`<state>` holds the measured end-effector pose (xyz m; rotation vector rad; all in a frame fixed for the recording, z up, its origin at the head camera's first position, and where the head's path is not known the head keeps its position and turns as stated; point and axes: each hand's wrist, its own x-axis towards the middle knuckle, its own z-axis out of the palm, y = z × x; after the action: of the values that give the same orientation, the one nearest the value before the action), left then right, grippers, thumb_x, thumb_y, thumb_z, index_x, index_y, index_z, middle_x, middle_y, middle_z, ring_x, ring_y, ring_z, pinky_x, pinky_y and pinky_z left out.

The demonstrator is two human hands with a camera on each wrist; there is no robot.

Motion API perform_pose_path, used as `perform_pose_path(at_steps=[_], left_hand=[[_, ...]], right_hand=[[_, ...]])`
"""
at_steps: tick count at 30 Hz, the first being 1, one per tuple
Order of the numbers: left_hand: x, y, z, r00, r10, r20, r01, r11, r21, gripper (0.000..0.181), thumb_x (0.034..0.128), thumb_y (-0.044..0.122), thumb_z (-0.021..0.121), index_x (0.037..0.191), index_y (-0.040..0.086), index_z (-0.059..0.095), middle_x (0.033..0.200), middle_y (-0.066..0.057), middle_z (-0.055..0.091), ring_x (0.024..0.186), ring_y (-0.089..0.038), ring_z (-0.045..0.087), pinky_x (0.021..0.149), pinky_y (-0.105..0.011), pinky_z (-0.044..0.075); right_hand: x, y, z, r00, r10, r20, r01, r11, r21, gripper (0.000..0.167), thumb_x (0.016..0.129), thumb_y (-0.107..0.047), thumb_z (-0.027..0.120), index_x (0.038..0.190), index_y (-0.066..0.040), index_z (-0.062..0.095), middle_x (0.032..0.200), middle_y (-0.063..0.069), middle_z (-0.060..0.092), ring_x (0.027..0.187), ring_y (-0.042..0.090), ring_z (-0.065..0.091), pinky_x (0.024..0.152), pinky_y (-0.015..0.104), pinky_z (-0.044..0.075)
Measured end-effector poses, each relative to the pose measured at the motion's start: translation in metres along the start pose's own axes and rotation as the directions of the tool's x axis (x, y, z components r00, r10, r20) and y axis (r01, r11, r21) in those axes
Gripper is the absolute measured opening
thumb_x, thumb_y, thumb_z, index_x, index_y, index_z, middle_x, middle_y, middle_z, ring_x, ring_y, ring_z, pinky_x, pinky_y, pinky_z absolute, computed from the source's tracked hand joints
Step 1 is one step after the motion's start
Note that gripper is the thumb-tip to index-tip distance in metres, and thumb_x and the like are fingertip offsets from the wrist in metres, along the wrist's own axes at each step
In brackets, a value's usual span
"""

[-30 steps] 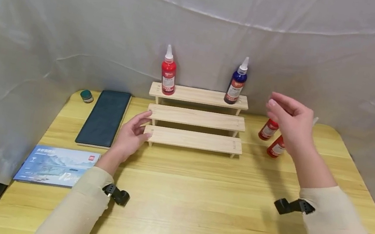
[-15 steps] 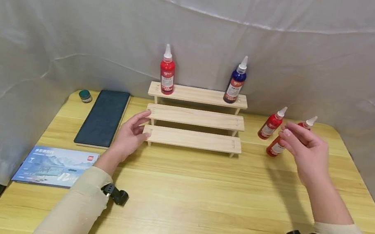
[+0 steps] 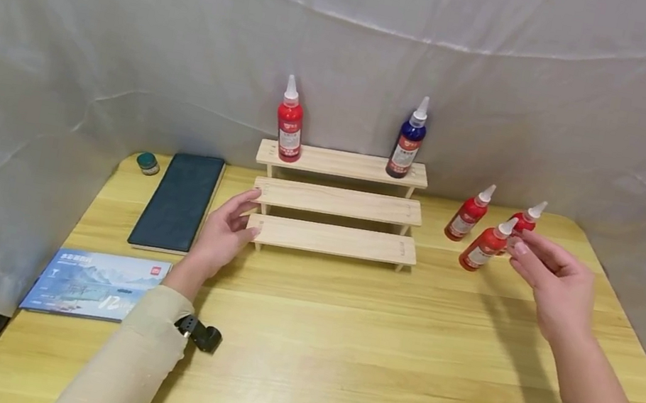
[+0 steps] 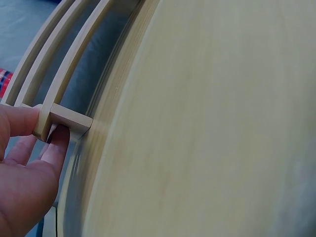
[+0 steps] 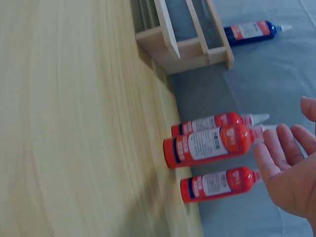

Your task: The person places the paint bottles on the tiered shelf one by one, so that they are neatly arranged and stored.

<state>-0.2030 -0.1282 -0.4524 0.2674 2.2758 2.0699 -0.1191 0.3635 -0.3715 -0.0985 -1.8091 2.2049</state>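
My left hand [image 3: 223, 234] holds the left end of a three-step wooden shelf [image 3: 332, 240]; in the left wrist view the thumb lies on the lowest board and fingers [image 4: 58, 145] curl beneath it. On the top step stand a red paint bottle [image 3: 289, 132] at left and a dark blue paint bottle [image 3: 405, 150] at right. Right of the shelf, three more red bottles stand upright: a front one [image 3: 483, 250], a left one [image 3: 467, 216] and a back one [image 3: 522, 221], partly hidden. Beside them hovers my right hand [image 3: 560, 290], fingers loosely bent and holding nothing.
A dark notebook [image 3: 178, 203] lies left of the shelf, with a small green-lidded jar [image 3: 148, 163] beyond it. Nearer me is a blue picture box [image 3: 97, 285]. Grey cloth [image 3: 361, 57] hangs behind and around the wooden table [image 3: 318, 374].
My right hand has moved right and toward me, from above the red bottles to beside them, uncovering the bottles. The left hand stays on the shelf's end.
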Motion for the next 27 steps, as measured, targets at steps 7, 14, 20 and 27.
perform_pose_path(at_steps=[7, 14, 20, 27], left_hand=[[0.003, -0.008, -0.002, 1.0, 0.002, -0.007, -0.002, 1.0, -0.002, 0.07, 0.0909, -0.017, 0.06, 0.149, 0.02, 0.049, 0.146, -0.008, 0.05, 0.133, -0.036, 0.045, 0.106, -0.046, 0.039], [0.003, -0.008, -0.002, 1.0, -0.006, -0.009, 0.006, 1.0, 0.011, 0.071, 0.0913, -0.016, 0.06, 0.149, 0.023, 0.049, 0.146, -0.007, 0.051, 0.132, -0.034, 0.046, 0.103, -0.043, 0.043], [0.003, -0.009, -0.002, 1.0, -0.012, -0.005, 0.013, 1.0, 0.015, 0.07, 0.0921, -0.015, 0.06, 0.15, 0.023, 0.048, 0.146, -0.006, 0.05, 0.13, -0.029, 0.048, 0.101, -0.038, 0.045], [0.004, -0.008, -0.001, 1.0, -0.015, -0.007, 0.015, 1.0, 0.012, 0.07, 0.0919, -0.016, 0.06, 0.15, 0.023, 0.048, 0.146, -0.007, 0.05, 0.13, -0.029, 0.048, 0.101, -0.038, 0.044]], right_hand=[[0.014, 0.006, -0.01, 0.998, -0.018, -0.057, 0.012, 0.995, -0.102, 0.044, 0.087, 0.001, 0.075, 0.129, 0.006, 0.064, 0.107, 0.002, 0.074, 0.095, 0.01, 0.069, 0.08, 0.022, 0.053], [0.032, 0.017, -0.02, 0.999, -0.015, -0.029, 0.008, 0.969, -0.248, 0.046, 0.086, -0.007, 0.079, 0.129, 0.001, 0.066, 0.111, -0.004, 0.072, 0.102, 0.007, 0.064, 0.082, 0.014, 0.049], [0.044, 0.024, -0.022, 0.999, 0.042, -0.015, -0.045, 0.908, -0.417, 0.05, 0.088, -0.019, 0.079, 0.134, -0.003, 0.063, 0.113, -0.009, 0.068, 0.103, 0.004, 0.061, 0.081, 0.011, 0.048], [0.051, 0.031, -0.019, 0.995, 0.087, -0.056, -0.103, 0.864, -0.493, 0.046, 0.087, -0.027, 0.08, 0.127, -0.008, 0.069, 0.103, -0.014, 0.066, 0.096, 0.002, 0.061, 0.077, 0.013, 0.05]])
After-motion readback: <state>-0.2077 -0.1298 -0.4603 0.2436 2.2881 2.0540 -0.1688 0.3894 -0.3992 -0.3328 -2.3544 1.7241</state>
